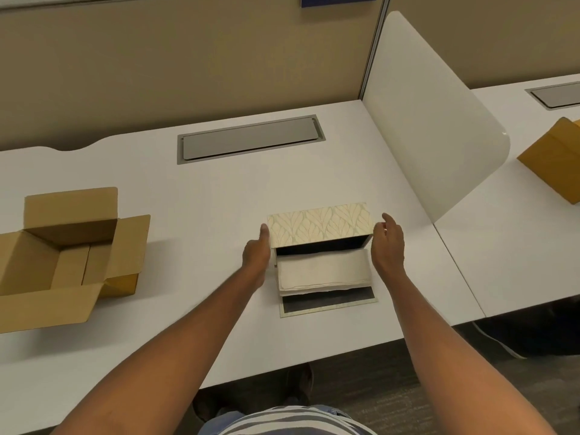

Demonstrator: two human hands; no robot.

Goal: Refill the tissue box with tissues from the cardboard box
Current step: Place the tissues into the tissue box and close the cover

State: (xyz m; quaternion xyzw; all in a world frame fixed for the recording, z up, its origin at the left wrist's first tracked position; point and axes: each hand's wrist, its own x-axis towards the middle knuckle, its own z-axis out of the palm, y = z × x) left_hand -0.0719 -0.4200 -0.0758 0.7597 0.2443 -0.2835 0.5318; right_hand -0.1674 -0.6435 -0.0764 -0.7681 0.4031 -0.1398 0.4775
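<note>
A cream tissue box (320,224) with a leaf pattern lies on its side in the middle of the white desk (219,196), its open side facing me. A stack of white tissues (323,270) sticks halfway out of the opening. The box's dark-lined flap (329,302) lies flat on the desk in front. My left hand (255,255) presses against the box's left side, thumb up. My right hand (389,249) rests on the right side, fingertips at the top corner. The brown cardboard box (62,246) stands open at the left; I see no tissues inside.
A grey cable hatch (251,138) is set into the desk behind the tissue box. A white curved divider (433,130) rises at the right, and beyond it another cardboard box (552,158) sits on the neighbouring desk. A beige partition wall closes the back.
</note>
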